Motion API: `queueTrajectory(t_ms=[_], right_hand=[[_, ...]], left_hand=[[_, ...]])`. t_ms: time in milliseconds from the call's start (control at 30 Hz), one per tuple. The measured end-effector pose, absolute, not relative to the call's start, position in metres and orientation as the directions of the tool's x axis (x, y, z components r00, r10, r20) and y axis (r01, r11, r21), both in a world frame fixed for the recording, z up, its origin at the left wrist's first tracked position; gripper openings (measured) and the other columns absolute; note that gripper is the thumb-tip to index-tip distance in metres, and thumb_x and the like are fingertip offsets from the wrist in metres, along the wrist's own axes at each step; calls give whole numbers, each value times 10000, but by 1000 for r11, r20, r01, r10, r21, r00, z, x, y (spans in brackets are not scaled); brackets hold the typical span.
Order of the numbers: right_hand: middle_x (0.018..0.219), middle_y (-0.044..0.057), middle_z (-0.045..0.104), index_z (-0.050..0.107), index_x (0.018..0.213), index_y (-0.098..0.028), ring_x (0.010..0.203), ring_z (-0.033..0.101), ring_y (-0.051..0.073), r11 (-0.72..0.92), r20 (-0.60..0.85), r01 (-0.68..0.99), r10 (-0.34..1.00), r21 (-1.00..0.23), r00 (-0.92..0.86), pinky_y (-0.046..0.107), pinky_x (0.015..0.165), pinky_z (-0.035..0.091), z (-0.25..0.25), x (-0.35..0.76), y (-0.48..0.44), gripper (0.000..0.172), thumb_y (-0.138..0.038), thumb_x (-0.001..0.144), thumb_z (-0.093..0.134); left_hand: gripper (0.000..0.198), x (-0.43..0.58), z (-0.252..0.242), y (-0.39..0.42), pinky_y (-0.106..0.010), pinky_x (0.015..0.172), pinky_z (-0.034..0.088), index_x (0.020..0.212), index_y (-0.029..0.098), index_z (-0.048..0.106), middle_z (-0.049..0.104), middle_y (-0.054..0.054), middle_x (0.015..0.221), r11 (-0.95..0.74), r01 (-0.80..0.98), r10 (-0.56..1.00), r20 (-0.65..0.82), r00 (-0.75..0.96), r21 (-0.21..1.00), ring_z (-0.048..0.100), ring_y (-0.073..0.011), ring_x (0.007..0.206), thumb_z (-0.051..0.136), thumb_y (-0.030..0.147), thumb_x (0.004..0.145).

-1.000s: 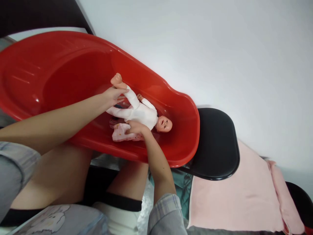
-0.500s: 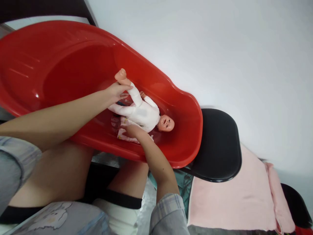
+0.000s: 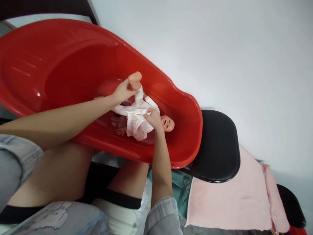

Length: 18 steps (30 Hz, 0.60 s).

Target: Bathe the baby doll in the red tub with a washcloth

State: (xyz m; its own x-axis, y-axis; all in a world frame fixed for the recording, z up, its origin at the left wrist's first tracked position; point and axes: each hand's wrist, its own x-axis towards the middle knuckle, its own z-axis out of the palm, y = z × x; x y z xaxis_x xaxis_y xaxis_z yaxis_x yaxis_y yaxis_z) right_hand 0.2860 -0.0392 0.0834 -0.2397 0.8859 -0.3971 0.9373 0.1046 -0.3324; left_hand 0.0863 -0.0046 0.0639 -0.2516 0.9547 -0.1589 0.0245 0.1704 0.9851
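Left hand [image 3: 123,92]: grip closed round the baby doll's [image 3: 143,112] raised leg just below the foot, holding it up off the tub floor, likely to keep the lower body clear for the other hand. Forearm runs in from the lower left, nearly straight, crossing the near rim.

Right hand [image 3: 153,117]: fingers pinched on a pale pink cloth [image 3: 137,125] pressed against the doll's white torso; I judge the pinch is there to keep the fabric bunched on the body. Wrist bent down, forearm rising steeply from my lap.

Doll lies on its back, head toward the right end, inside the red baby bathtub [image 3: 73,49]. Beyond the tub's right end: a black chair seat [image 3: 220,147], then a pink towel [image 3: 227,199].
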Motion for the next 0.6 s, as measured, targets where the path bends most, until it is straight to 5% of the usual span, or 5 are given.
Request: queueTrajectory(t_ms=[167, 300, 367, 467, 600], right_hand=[[1333, 129, 768, 606, 1501, -174, 1094, 758, 213, -88, -222, 764, 972, -639, -73, 275, 924, 591, 79, 309, -34, 493, -153, 1035, 448], [1209, 91, 779, 636, 1404, -201, 1024, 761, 191, -201, -173, 354, 979, -913, 111, 262, 895, 603, 67, 314, -33, 349, -295, 1079, 551], [1055, 51, 765, 693, 1208, -203, 962, 746, 190, -215, -174, 248, 969, -945, 176, 266, 878, 605, 63, 317, -32, 237, -389, 1074, 633], [914, 41, 735, 700, 1006, -210, 903, 749, 219, -290, -228, 227, 938, -930, 262, 302, 844, 627, 64, 324, -31, 323, -523, 1074, 667], [1028, 106, 811, 749, 1105, -206, 1048, 834, 287, -385, -331, 126, 890, -914, 315, 376, 914, 698, 73, 329, -30, 451, -623, 1094, 579]], left_hand=[[465, 86, 55, -5, -420, 1311, 530, 1383, 127, 736, 801, -93, 1457, 44, 81, 986, -31, -162, 996, 722, -275, 1396, 876, 173, 943], [468, 81, 45, -1, -493, 1281, 572, 1290, 181, 778, 822, -87, 1372, -36, 114, 999, 37, -10, 993, 729, -371, 1406, 947, 325, 877], [482, 78, 40, 2, -525, 1285, 568, 1262, 196, 792, 823, -94, 1367, -68, 122, 996, 61, 61, 990, 727, -391, 1407, 963, 391, 856], [525, 76, 37, 5, -542, 1289, 560, 1275, 220, 816, 821, -97, 1397, -91, 142, 989, 72, 133, 986, 725, -400, 1416, 969, 450, 829], [581, 73, 43, -1, -550, 1265, 577, 1346, 253, 835, 832, -82, 1396, -92, 167, 972, 52, 229, 982, 738, -412, 1399, 941, 508, 835]])
